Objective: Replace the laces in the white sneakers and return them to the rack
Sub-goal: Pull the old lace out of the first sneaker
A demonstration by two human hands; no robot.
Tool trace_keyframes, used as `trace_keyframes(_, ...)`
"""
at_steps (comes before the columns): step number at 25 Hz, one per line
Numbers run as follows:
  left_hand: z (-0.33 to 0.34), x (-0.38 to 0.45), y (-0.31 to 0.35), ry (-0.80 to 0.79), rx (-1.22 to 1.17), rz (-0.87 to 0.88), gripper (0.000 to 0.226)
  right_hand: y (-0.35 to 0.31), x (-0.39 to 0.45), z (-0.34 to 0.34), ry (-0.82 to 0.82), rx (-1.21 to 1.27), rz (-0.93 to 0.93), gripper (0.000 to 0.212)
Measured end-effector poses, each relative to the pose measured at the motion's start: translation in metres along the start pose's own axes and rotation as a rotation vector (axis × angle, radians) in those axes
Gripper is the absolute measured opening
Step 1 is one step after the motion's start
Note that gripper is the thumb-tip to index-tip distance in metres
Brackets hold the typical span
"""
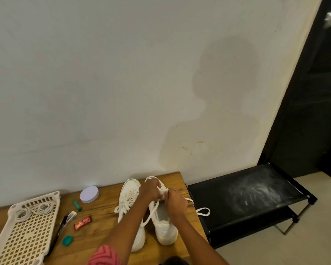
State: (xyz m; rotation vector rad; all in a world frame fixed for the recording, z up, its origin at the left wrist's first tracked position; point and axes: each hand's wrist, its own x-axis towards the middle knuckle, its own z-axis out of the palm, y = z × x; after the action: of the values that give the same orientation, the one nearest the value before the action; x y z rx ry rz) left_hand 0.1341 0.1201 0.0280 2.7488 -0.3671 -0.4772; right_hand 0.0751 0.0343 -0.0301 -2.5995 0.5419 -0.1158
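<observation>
Two white sneakers stand side by side on the wooden table [103,205], toes toward the wall. The left sneaker [128,199] is laced. Over the tongue of the right sneaker [164,226] both hands work a white lace [203,211]. My left hand [151,190] pinches the lace near the upper eyelets. My right hand [177,200] grips the lace just beside it. One loop of the lace trails off the table's right edge, another strand hangs down inside the shoe.
A cream perforated tray [27,236] at the left holds coiled laces [34,210]. Between tray and shoes lie a round white lid [89,194], a green tube, a pen, a red wrapper and a teal cap. A black shoe rack [246,199] stands right of the table.
</observation>
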Motion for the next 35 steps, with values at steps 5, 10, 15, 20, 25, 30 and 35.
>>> trace_keyframes(5, 0.036, -0.004, 0.011, 0.201, 0.129, 0.036, 0.026, 0.003, 0.003, 0.002, 0.002, -0.005, -0.014, 0.030)
trace_keyframes(10, 0.022, -0.004, 0.000, 0.145, 0.047, 0.010, 0.030, 0.002, 0.001, 0.003, 0.010, 0.022, -0.002, 0.027)
trace_keyframes(15, 0.029, 0.001, 0.008, 0.246, 0.118, 0.041, 0.037, 0.003, -0.001, 0.003, -0.013, 0.031, -0.001, 0.038)
trace_keyframes(20, 0.040, -0.002, 0.015, 0.290, 0.171, 0.069, 0.040, 0.007, 0.002, 0.007, -0.012, 0.015, -0.002, 0.036)
trace_keyframes(25, 0.024, -0.003, -0.004, 0.025, -0.015, 0.082, 0.039, 0.003, 0.000, 0.003, 0.016, 0.012, -0.003, 0.024)
trace_keyframes(30, -0.005, -0.028, -0.019, -0.713, 0.095, 0.018, 0.014, -0.002, -0.005, 0.001, 0.064, -0.007, 0.002, 0.029)
trace_keyframes(35, -0.012, -0.021, -0.022, -0.414, 0.049, -0.033, 0.023, -0.002, -0.005, 0.001, 0.057, 0.002, -0.003, 0.027)
